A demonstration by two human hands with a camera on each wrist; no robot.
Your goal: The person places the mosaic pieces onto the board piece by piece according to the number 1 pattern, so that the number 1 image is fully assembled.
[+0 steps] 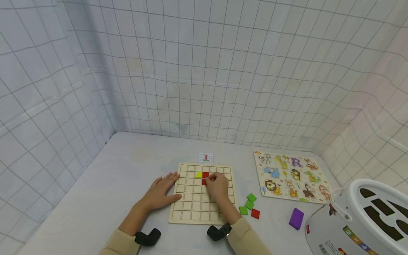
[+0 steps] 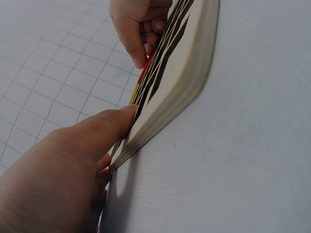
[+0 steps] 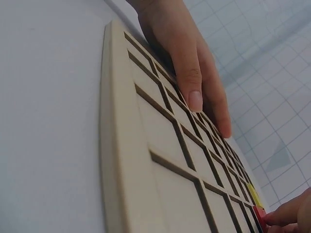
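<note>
A wooden grid board [image 1: 186,205] lies on the white table. In its upper part sit a yellow piece [image 1: 198,174] and, right beside it, a red square tile [image 1: 205,174]. My right hand [image 1: 218,186] reaches over the board with curled fingers, pinching a second red tile [image 1: 204,181] just below the first. Part of that tile is hidden by the fingertips; the right wrist view also catches red [image 3: 259,216] at them. Along the board's left edge rests my left hand [image 1: 162,191], fingers spread, with the thumb [image 2: 116,116] on the frame.
Several green tiles [image 1: 243,210] and a red tile [image 1: 255,213] lie right of the board. A small pattern card [image 1: 206,158] is behind it. Farther right are an animal puzzle board [image 1: 290,177], a purple block [image 1: 296,218] and a white bucket [image 1: 331,226].
</note>
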